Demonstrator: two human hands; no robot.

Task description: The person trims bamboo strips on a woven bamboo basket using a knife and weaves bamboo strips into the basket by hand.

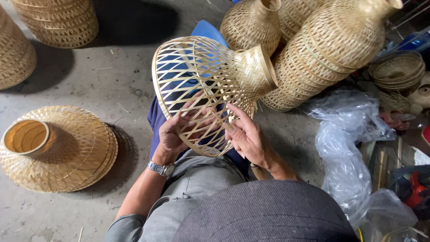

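Bamboo shade (210, 85), at the frame's centre, is held on its side over the lap. The left hand (172, 134) is closed on its wide rim; the right hand (246, 136) pinches strips near the lower rim. Weave and neck look formed; rim work seems left. Finished shades (58, 148) are stacked at left.

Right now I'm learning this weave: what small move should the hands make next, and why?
Probably turn the woven bamboo shade slightly. The left hand grips inside its wide rim, the right hand fingers the lattice by the edge, so rotating brings the next stretch within reach.
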